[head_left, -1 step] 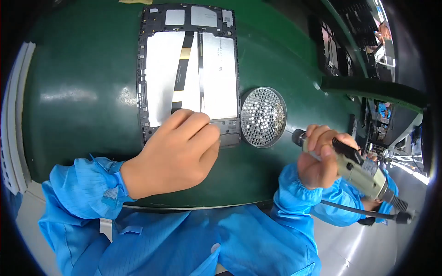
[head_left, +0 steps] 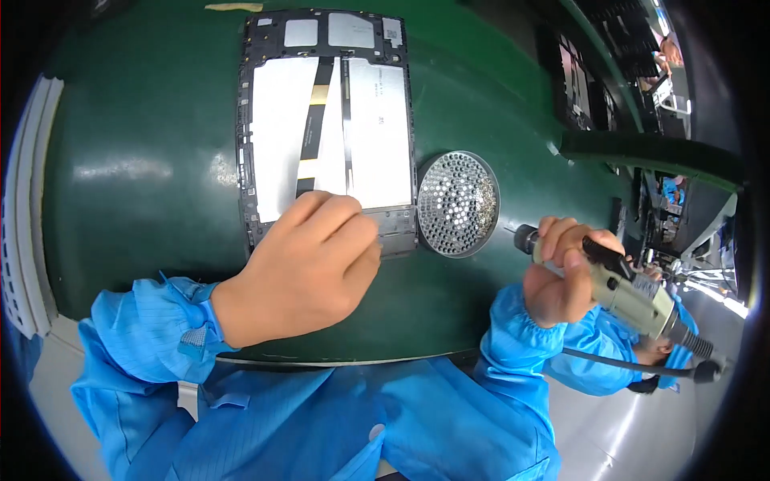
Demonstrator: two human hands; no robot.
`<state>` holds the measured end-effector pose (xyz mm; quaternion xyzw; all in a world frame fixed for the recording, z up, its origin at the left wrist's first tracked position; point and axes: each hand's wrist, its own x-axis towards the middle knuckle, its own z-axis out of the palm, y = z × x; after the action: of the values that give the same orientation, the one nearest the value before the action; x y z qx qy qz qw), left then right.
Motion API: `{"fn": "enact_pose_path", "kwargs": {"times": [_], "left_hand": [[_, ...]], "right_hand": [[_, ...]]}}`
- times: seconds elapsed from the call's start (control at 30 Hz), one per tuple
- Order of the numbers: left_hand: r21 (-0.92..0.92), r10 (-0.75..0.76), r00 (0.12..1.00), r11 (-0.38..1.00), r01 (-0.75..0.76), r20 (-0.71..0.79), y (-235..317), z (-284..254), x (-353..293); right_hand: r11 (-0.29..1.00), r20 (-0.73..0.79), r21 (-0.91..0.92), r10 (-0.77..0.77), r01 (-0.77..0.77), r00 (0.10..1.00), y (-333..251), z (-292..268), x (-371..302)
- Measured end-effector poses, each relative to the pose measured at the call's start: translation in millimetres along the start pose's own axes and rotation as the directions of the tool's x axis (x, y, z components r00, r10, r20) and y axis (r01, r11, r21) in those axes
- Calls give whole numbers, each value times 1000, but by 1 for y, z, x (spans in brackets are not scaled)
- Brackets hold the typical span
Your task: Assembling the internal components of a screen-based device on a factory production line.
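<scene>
An opened tablet lies on the green bench, its metal plates, battery and dark ribbon strip exposed. Over its lower edge rests my left hand, fingers curled and pressed together. Whatever they pinch, if anything, is hidden under the hand. My right hand is wrapped round a pale green electric screwdriver, whose thin bit points left toward a round dish. That dish, grey with many small holes and tiny screws along its right side, sits beside the tablet's right edge.
The green bench top spreads around the tablet. A pale strip lies at the far edge. White stacked trays stand at the left. A dark green bar and racks with dark panels are on the right, where another person's blue sleeve shows.
My right hand and the screwdriver have shifted slightly right. The tablet and my left hand have slid a little left.
</scene>
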<state>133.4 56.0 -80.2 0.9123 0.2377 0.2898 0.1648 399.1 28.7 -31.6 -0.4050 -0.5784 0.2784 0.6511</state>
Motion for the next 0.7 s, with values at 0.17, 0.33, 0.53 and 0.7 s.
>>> {"fn": "enact_pose_path", "kwargs": {"times": [0.17,0.33,0.53,0.7], "left_hand": [[-129,-211,975,971,201,-67,8,-7,13],[-80,-222,969,974,214,-113,11,12,17],[-25,-224,971,975,222,-90,15,11,19],[0,-84,996,996,84,41,3,-3,12]], "right_hand": [[1000,-143,-3,20,-20,989,4,-23,-9],[999,-162,42,36,-29,986,14,-37,-12],[1000,-263,-5,5,-7,965,16,-42,-21],[1000,-257,13,0,4,967,14,-44,-25]]}}
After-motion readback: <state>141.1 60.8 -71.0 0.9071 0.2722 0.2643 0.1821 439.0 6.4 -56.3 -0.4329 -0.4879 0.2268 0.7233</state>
